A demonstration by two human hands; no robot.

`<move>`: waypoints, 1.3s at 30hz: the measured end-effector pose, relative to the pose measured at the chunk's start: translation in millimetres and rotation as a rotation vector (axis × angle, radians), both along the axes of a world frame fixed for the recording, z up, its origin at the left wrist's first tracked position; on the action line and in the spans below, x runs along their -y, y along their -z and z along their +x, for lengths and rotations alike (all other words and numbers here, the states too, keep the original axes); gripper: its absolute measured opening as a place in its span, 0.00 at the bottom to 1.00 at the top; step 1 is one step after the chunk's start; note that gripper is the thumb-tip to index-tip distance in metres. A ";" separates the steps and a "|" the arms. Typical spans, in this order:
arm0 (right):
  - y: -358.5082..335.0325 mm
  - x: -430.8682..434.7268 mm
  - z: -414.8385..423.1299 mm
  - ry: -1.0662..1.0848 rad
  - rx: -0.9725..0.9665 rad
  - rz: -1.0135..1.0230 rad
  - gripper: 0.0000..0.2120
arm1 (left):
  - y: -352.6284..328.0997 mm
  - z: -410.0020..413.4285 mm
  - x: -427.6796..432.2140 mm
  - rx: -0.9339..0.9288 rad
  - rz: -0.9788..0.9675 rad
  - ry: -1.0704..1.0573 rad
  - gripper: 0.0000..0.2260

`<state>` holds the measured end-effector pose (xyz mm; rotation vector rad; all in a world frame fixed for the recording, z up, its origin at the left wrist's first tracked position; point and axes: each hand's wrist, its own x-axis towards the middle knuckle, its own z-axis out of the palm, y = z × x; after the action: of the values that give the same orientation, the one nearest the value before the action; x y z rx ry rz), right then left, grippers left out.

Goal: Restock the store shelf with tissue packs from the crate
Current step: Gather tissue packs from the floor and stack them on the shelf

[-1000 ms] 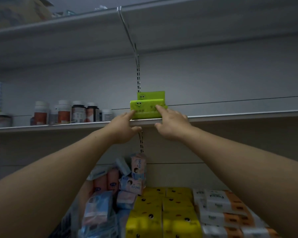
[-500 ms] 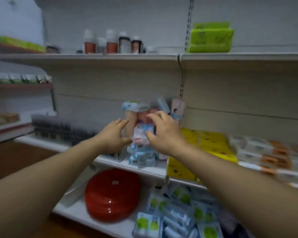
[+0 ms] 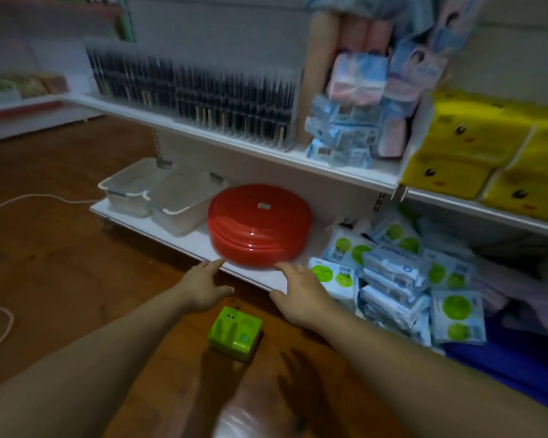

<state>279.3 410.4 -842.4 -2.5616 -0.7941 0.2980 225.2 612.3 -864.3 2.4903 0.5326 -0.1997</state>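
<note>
The small square tissue pack (image 3: 234, 331) on the near floor is bright green, with two tiny dark eyes printed near its far edge. The wooden floor (image 3: 60, 248) is reddish brown, and the thin cord (image 3: 29, 200) on the left is white. On the white metal shelf (image 3: 260, 147), the round plastic dish (image 3: 260, 224) is glossy red with a small pale label. The rectangular plastic tubs (image 3: 159, 194) left of it are cloudy white. On the right, the soft wipes packs (image 3: 393, 273) are white and pale blue with lime-green circles. The block tissue packs (image 3: 475, 147) above them are yellow with black dots and orange marks.
</note>
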 end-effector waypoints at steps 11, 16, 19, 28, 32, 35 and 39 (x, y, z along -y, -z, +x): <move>171.1 -46.1 -12.6 0.174 -0.441 0.008 0.28 | 153.2 -4.7 -14.4 -0.153 -0.113 -0.158 0.33; 213.0 -60.9 -18.3 0.228 -0.632 0.069 0.39 | 190.5 -7.0 -18.0 -0.176 -0.308 -0.219 0.22; 214.8 -57.6 -21.4 0.274 -0.866 0.222 0.39 | 209.4 -8.9 -14.0 -0.171 -0.425 -0.254 0.26; 160.4 -27.8 -29.9 0.418 -0.299 0.347 0.21 | 140.4 0.7 31.6 0.196 -0.682 -0.396 0.09; 83.0 -15.4 -25.1 0.325 -0.018 0.492 0.21 | 50.8 3.5 43.6 0.432 -0.643 -0.301 0.12; 9.5 -6.3 -20.9 0.280 0.121 0.594 0.20 | -25.1 4.9 52.0 0.564 -0.666 -0.222 0.14; -85.1 11.6 -17.3 0.255 0.295 0.686 0.20 | -122.7 3.2 68.7 0.763 -0.646 -0.099 0.16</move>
<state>262.0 398.9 -757.3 -2.0273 -0.5304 -0.3823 228.3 543.5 -741.5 1.7169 0.2073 0.5233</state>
